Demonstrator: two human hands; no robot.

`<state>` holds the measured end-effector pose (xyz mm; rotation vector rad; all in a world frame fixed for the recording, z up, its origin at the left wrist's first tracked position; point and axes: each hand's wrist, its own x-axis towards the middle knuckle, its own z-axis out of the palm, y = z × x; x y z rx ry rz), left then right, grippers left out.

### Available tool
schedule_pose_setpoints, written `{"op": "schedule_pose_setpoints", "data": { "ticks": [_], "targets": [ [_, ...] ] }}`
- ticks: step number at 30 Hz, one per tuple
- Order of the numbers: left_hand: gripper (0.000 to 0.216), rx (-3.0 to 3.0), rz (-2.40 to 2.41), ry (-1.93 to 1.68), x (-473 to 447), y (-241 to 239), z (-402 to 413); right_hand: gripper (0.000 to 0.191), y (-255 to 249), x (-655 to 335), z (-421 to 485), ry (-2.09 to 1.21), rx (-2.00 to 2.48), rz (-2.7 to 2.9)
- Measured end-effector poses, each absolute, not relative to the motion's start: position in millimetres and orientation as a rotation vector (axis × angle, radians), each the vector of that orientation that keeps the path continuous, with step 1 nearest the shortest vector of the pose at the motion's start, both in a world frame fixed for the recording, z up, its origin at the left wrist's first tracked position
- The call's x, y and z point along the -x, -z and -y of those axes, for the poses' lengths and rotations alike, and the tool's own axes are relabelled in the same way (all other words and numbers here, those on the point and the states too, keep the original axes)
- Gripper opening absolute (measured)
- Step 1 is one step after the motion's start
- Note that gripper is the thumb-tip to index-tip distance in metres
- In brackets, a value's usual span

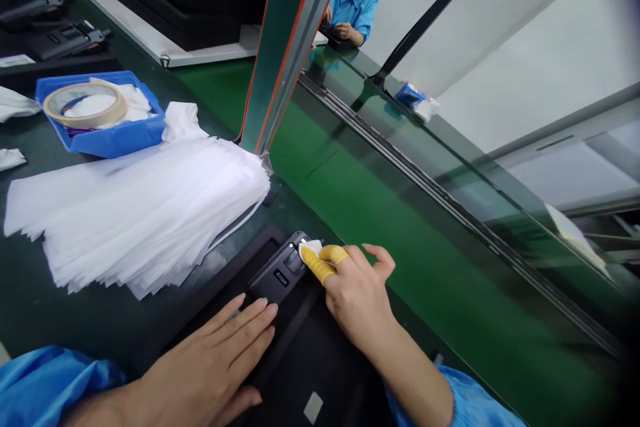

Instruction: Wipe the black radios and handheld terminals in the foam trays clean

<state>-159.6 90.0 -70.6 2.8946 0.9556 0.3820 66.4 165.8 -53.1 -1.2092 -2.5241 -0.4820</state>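
Observation:
A black handheld radio (274, 277) marked "Riton" lies face up on a black foam tray (320, 347). Flat across its lower end rests my left hand (215, 353), fingers stretched out. My right hand (357, 287) wears yellow finger cots on two fingers and pinches a small white wipe (315, 246) against the radio's top end. Part of that end is hidden under the wipe and fingers. A small pale square (313, 407) lies on the tray nearer to me.
A fanned stack of white sheets (150, 207) lies left of the tray. Behind it stands a blue bin (120, 141) with a tape roll (85, 107). More radios (65, 40) lie far left. A green conveyor belt (410, 280) runs along the right, and a co-worker (353, 7) sits beyond.

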Motion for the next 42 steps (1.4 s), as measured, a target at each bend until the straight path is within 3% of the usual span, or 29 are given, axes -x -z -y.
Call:
{"op": "schedule_pose_setpoints", "data": {
  "ticks": [7, 30, 42],
  "targets": [
    [0.042, -2.874, -0.981, -0.385, 160, 70, -89, 0.029, 50, -78, -162, 0.671, 1.268, 2.452],
    [0.042, -2.809, -0.954, -0.339, 161, 70, -92, 0.027, 48, -70, -149, 0.796, 1.368, 2.459],
    [0.048, -2.750, -0.933, -0.347, 162, 74, -92, 0.024, 54, -54, -165, 0.571, 1.227, 2.502]
  ]
}}
